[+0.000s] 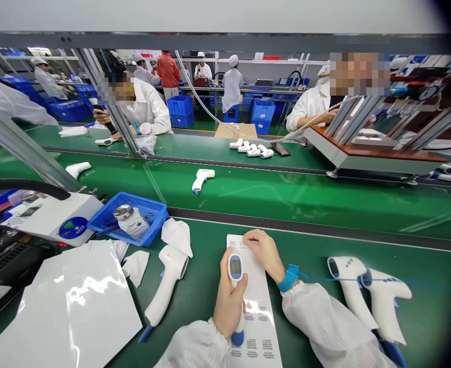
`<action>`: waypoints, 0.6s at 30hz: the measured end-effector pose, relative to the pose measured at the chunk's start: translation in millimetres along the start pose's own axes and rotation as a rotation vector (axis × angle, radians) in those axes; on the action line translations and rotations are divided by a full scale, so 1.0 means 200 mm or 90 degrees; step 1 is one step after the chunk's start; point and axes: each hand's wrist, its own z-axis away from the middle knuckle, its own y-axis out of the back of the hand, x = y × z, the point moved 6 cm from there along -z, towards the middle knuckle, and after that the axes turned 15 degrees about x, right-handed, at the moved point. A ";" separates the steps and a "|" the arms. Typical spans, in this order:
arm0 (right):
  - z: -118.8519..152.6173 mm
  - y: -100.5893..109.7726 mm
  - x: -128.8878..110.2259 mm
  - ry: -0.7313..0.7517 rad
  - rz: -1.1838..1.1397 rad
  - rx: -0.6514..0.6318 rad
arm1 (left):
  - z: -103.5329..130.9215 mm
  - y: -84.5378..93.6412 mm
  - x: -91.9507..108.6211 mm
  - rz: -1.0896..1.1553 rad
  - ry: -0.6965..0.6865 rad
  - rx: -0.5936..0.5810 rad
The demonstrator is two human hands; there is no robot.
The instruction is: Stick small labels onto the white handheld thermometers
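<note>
Left fingers (pixel 225 266) are gripping my likely light thermometer (pixel 235 268), best held mid-handle; right fingers (pixel 253 236) touching label sheet (pixel 256 294), pinch unconfirmed.

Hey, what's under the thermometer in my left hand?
Below the thermometer and your left hand lies a white sheet with small printed blocks; whatever part those two cover can't be seen.

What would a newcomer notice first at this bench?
Probably the white handheld device in the person's left grip, above a long printed sheet with the right grip at its far end. Beyond them, a bright green belt stretches across; a blue tray sits at left.
</note>
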 end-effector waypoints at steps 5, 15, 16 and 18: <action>-0.03 -0.02 -0.02 0.005 -0.017 -0.001 | 0.00 -0.01 0.01 -0.011 -0.001 -0.001; 0.26 0.20 -0.21 -0.039 -0.232 -0.259 | 0.00 0.01 -0.02 0.002 -0.018 -0.013; 0.30 0.21 -0.23 -0.107 -0.265 -0.322 | 0.01 0.01 -0.02 0.006 -0.016 -0.017; 0.34 0.23 -0.28 -0.173 -0.311 -0.395 | 0.01 0.01 -0.02 0.011 -0.016 -0.024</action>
